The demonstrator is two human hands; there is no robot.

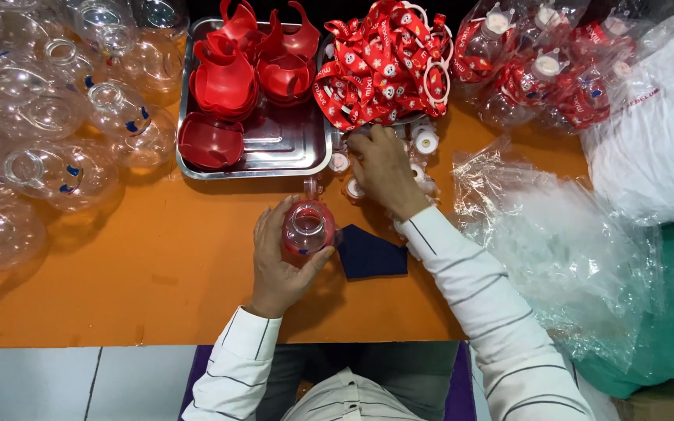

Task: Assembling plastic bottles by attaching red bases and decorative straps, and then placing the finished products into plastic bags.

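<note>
The left hand (278, 261) holds a small clear bottle (308, 228) with a red bottom. The fingers wrap around it, and its open mouth points up. The bottle sits on the orange surface (157, 273), right in the hand.

The right hand (384, 168) reaches out past the bottle. It rests over some little white caps (426, 141). The fingers are bent down, and I cannot tell if they hold a cap.

Just beside the left hand lies a dark blue cloth (370, 253). Past the left hand is a metal tray (290, 144) with red plastic cups (228, 82) in it. Past the right hand is a pile of red straps (380, 62).

Far out from the left hand are many clear bottles (48, 117). Out from the right hand are clear plastic bags (555, 242), and more bottles packed in bags (540, 70).
</note>
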